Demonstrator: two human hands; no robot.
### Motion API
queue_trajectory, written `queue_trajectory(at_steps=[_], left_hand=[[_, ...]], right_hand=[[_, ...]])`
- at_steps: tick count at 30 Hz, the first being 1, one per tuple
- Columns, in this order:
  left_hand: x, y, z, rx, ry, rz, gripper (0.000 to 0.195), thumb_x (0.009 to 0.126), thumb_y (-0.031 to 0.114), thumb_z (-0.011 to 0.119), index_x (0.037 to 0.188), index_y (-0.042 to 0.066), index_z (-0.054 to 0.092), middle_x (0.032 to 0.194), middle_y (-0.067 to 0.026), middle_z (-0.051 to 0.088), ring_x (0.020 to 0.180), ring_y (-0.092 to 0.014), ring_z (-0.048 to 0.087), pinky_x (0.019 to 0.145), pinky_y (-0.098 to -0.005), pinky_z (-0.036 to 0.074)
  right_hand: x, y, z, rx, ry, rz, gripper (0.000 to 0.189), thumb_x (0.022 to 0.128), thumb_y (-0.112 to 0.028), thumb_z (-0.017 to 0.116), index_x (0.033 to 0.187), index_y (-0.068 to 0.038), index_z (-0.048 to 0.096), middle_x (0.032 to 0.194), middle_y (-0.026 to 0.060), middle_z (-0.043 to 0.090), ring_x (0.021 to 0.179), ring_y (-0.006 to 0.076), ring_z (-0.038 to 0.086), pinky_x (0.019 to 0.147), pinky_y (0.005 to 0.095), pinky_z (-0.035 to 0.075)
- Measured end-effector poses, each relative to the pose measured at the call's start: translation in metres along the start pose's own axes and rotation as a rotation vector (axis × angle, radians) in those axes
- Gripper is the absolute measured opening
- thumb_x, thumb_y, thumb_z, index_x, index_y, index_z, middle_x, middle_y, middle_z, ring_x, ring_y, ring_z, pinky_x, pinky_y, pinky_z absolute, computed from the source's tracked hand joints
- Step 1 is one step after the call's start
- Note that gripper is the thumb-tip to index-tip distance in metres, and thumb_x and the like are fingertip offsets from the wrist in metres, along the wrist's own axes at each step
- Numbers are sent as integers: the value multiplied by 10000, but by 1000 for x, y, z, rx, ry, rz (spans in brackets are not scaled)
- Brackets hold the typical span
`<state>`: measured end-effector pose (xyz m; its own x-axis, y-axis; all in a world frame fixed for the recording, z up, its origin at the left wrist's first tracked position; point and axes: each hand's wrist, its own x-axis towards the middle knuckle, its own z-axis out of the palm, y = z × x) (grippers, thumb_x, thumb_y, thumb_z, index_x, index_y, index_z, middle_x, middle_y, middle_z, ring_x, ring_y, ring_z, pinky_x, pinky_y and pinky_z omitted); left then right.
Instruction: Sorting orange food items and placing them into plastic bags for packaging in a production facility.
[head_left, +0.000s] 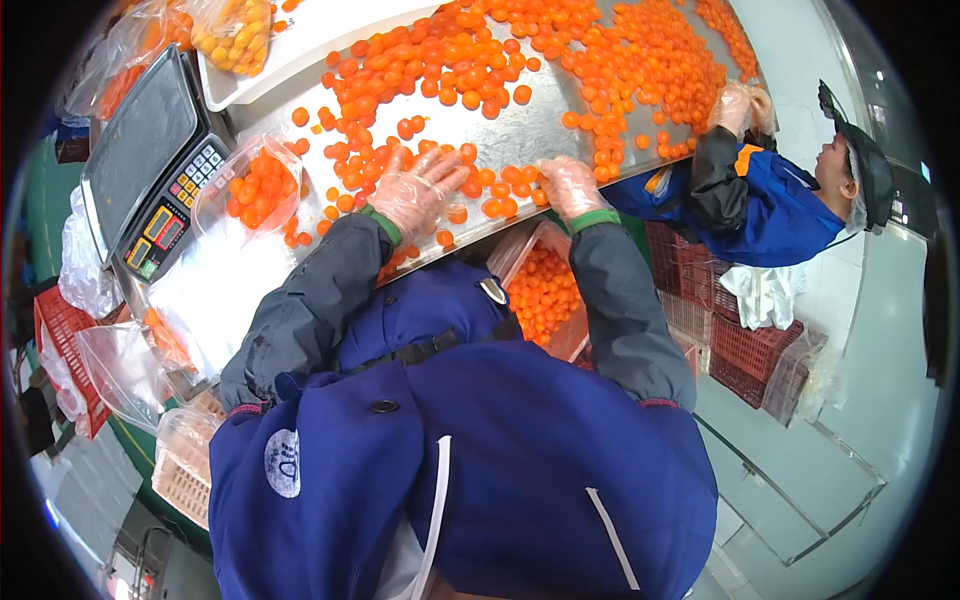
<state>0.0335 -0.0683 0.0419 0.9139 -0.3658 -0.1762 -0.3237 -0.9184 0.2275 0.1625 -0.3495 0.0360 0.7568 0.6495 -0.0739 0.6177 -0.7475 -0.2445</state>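
Note:
On the steel table (555, 97) lie many small round orange fruits, like cherry tomatoes or kumquats (420, 56). My left hand (417, 187), in a clear plastic glove with a green band at the wrist, rests palm down with fingers spread over some of the fruits. My right hand (568, 187), gloved the same way, has its fingers bent beside a small group of fruits (510, 191); whether it grips one is hidden. Left of my left hand, a clear plastic bag (259, 187) holds more of the orange fruits.
A digital scale (157, 157) and a white tray (225, 86) with bagged yellow fruit stand at the left. Below the table edge, a crate (570, 337) holds orange fruits. A co-worker (772, 202) with gloved hands stands at the right, near stacked red crates (742, 352).

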Motion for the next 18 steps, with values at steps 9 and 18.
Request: queue_trajectory(at_steps=[9, 18], left_hand=[[24, 6, -37, -397, -110, -27, 342, 975, 348, 530, 1180, 96, 637, 1097, -179, 669, 1035, -308, 650, 886, -439, 507], [71, 58, 7, -200, -54, 234, 87, 803, 97, 583, 852, 28, 601, 826, -192, 652, 822, -355, 672, 712, -459, 531]], right_hand=[[14, 31, -37, 294, -82, 296, 97, 779, -75, 614, 829, -81, 697, 851, 223, 666, 857, 407, 651, 750, 477, 526], [20, 14, -33, 73, -376, 115, 142, 821, -113, 616, 925, -36, 675, 911, 213, 687, 888, 377, 672, 788, 441, 538]])
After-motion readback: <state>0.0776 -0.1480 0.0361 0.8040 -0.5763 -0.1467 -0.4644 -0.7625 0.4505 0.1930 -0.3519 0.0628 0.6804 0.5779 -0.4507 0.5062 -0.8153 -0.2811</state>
